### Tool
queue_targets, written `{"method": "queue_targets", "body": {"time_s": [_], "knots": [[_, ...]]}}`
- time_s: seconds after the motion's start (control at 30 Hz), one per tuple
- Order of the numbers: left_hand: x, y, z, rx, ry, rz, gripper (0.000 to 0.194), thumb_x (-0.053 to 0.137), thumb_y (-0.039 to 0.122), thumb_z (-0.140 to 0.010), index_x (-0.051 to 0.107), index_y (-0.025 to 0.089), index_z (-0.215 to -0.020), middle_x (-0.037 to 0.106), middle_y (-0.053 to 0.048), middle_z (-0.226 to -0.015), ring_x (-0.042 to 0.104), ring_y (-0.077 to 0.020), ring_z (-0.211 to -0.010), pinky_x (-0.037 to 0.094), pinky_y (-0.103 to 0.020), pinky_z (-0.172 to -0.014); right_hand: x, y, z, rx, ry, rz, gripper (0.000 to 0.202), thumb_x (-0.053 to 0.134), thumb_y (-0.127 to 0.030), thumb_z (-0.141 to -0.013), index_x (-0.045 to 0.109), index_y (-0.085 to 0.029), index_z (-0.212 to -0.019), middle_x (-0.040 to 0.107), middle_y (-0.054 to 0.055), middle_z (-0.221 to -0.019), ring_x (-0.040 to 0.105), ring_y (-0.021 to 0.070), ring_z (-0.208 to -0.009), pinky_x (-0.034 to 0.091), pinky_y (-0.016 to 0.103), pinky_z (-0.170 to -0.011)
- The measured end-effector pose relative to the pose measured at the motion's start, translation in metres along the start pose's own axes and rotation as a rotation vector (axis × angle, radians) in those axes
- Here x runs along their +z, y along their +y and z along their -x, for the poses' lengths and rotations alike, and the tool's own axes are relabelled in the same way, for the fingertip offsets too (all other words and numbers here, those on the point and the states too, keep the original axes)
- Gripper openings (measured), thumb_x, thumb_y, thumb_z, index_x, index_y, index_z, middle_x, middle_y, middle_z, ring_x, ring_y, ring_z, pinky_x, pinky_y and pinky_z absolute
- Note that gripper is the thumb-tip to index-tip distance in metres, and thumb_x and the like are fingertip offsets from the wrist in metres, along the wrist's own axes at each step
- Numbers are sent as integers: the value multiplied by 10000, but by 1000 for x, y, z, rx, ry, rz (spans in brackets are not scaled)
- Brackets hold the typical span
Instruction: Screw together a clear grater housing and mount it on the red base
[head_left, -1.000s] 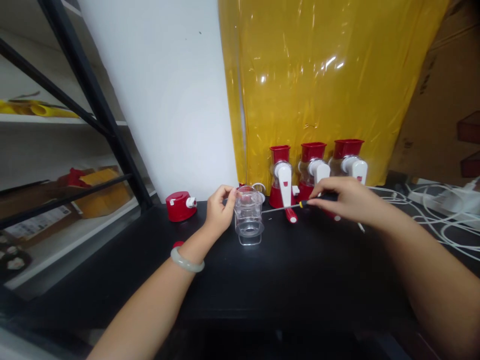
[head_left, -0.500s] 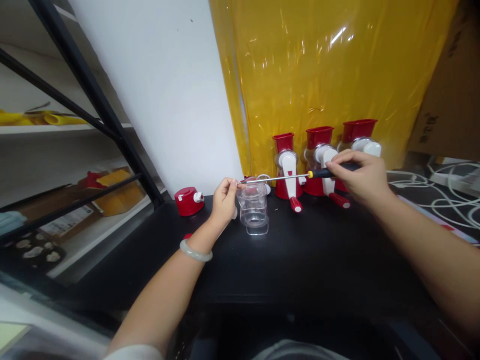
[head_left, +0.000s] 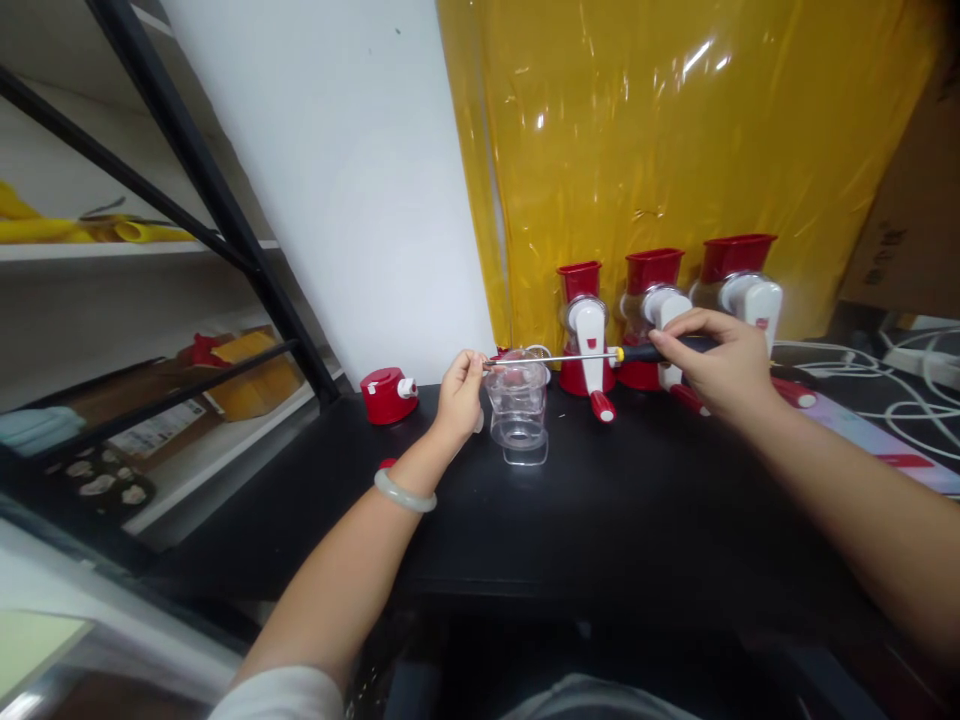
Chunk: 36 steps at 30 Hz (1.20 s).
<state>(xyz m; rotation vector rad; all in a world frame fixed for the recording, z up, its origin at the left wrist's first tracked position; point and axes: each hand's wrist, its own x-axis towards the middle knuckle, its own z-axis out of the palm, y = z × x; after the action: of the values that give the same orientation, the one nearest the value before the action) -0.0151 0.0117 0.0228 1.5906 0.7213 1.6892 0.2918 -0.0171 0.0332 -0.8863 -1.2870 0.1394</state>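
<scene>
My right hand is closed round the black and yellow handle of a long screwdriver, which lies level with its shaft pointing left. The tip reaches the fingertips of my left hand. Those fingers are pinched together at the tip, on something too small to make out. Beneath the shaft, beside my left hand, a clear plastic housing stands on the black table. A red round base part with a white knob sits left of my left hand. Behind my left wrist a small red piece is partly hidden.
Three red and white hand-crank graters stand along the back, before a yellow plastic-wrapped panel. White cables lie at the right. A black-framed shelf borders the left side of the black table.
The view has shifted a little, so everything appears slightly further right. Both hands keep their hold, with the screwdriver tip still at my left fingertips.
</scene>
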Motion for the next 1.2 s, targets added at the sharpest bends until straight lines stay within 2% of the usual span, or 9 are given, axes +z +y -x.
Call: {"method": "queue_targets", "body": {"time_s": [0.27,0.53,0.77,1.2], "knots": [[0,0,2,-5,-37,23,352,671,464,-963,528,211,-766,628,8,-742,614,-156,-727,478,-293,-788,0,4,0,4,4,3,158,804,-316,-715,697,-205,-681,711,27,-748,643,186,-740,487,319,-721],[2,2,3,-43,-20,-14,331,626,417,-996,517,210,-762,699,-20,-797,643,-163,-775,492,-297,-793,-2,5,0,-38,11,30,155,806,-314,-716,700,-205,-687,715,27,-748,649,185,-740,488,315,-724],[4,2,3,-60,-4,7,317,602,403,-1009,527,212,-768,695,-27,-806,681,-183,-838,516,-322,-837,-1,8,0,-9,6,54,168,801,-345,-697,701,-212,-679,711,25,-736,637,188,-722,478,319,-702],[3,0,2,-38,-27,6,326,570,362,-1029,518,216,-743,696,-33,-782,675,-191,-830,517,-353,-864,-2,5,0,-4,19,70,168,794,-350,-686,690,-218,-677,713,33,-736,642,198,-725,479,326,-694]]}}
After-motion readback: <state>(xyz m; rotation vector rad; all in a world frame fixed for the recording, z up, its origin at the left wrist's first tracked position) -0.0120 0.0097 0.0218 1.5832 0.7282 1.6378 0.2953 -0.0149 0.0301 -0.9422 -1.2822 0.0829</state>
